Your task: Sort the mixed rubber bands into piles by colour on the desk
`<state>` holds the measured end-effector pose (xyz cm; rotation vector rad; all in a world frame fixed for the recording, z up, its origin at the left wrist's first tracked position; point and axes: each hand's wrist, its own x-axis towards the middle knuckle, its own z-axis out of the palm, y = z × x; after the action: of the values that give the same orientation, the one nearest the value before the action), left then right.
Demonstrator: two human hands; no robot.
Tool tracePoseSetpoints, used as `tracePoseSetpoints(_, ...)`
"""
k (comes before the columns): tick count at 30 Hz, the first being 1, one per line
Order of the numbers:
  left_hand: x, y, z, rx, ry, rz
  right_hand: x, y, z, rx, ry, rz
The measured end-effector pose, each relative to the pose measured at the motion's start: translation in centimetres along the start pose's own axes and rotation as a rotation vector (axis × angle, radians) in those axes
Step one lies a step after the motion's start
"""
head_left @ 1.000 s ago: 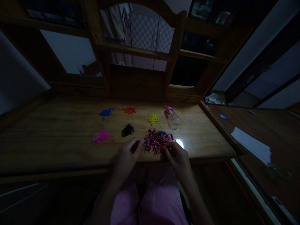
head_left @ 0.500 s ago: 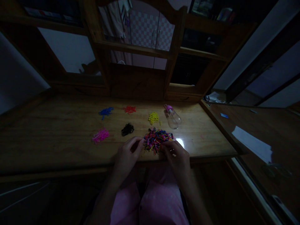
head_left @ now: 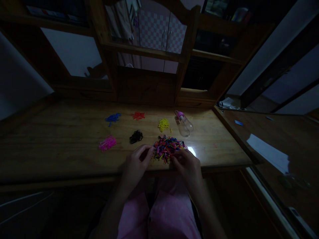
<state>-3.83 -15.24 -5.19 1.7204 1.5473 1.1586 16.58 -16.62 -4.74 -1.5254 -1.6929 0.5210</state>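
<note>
- The mixed pile of rubber bands (head_left: 167, 147) lies near the front edge of the wooden desk (head_left: 62, 132); clock directions below are taken from it.
- Already apart by colour: the pink bands (head_left: 107, 143) at 9 o'clock, the black bands (head_left: 136, 136) between 9 and 10, the blue bands (head_left: 113, 118) at 10, the red bands (head_left: 138, 115) between 10 and 11, and the yellow bands (head_left: 163, 125) at 12.
- Much looks left: the mixed pile spreads wider than any single-colour one, its colours tangled together.
- The left hand (head_left: 138, 162), at 8 o'clock, has thumb and forefinger together at the pile's edge; whether they pinch a band, I cannot tell.
- The right hand (head_left: 188, 162), at 4 o'clock, has its fingertips at the pile in a pinching shape; what they grasp, if anything, is too dark to tell.
- A clear bottle with a pink top (head_left: 186, 126) is at 1 o'clock, just beside the yellow bands.
- White paper (head_left: 267, 152) lies well apart at 3 o'clock.
- In the way: the black bands, roughly between the mixed pile and the blue bands, and the dim light.
</note>
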Motion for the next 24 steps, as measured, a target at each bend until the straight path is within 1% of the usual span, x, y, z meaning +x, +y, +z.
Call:
tracePoseSetpoints(4, 0.0, -0.1, 0.0, -0.01, 0.003, -0.005, -0.1, -0.1, 0.0, 0.025, 0.012, 0.025)
tracePoseSetpoints(12, 0.0, -0.3, 0.1, -0.025, -0.012, -0.037, -0.3, -0.1, 0.0, 0.166, 0.026, 0.151)
tracePoseSetpoints(18, 0.0, -0.1, -0.1, -0.012, -0.014, -0.033, -0.3, 0.0, -0.4, 0.142, 0.058, 0.169)
tracePoseSetpoints(24, 0.0, -0.2, 0.0, -0.007, -0.008, -0.02, -0.1, -0.4, -1.3, 0.281, 0.032, 0.174)
